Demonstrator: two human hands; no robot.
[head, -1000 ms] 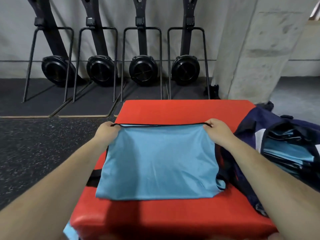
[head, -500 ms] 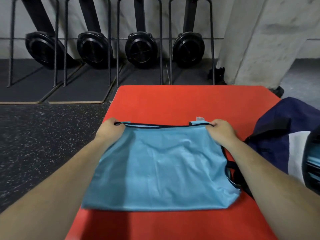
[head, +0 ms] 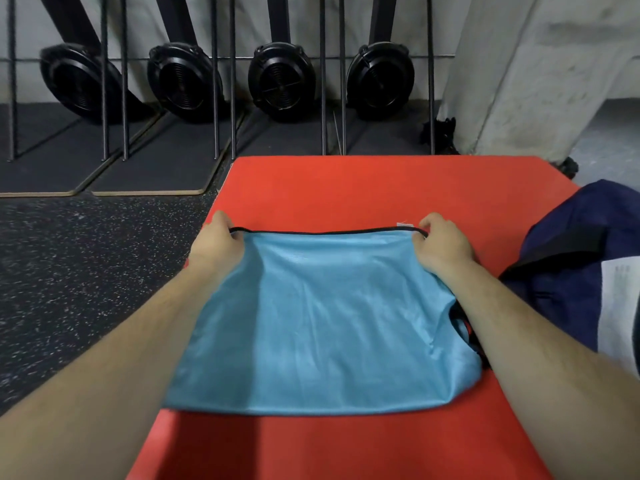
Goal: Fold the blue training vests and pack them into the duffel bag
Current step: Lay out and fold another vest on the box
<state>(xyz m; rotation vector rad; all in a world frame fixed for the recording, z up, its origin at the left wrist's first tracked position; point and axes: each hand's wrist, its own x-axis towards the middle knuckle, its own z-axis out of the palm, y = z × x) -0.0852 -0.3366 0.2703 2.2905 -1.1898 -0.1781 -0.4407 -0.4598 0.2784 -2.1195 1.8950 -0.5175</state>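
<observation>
Light-blue fabric with a thin black trim, the folded training vest (head: 318, 323) lies flat on a red padded platform (head: 346, 188) in the head view, its far edge pulled straight between two hands. The left hand (head: 216, 242) pinches the far left corner, fingers curled over the black trim. The right hand (head: 441, 245) grips the far right corner the same way, thumb and fingers closed on the cloth. A small white label (head: 404, 224) sticks up from that edge just beside the right hand. Both forearms run along the vest's sides, and a black-edged loop of the garment shows under the right forearm.

A navy duffel bag with a white panel (head: 571, 271) sits at the platform's right side, near the vest but apart from it. Speckled black rubber flooring (head: 86, 271) lies to the left. Beyond the platform, four black round fan housings (head: 282, 81) on metal frames stand along a pale wall, beside a rough concrete pillar (head: 519, 64).
</observation>
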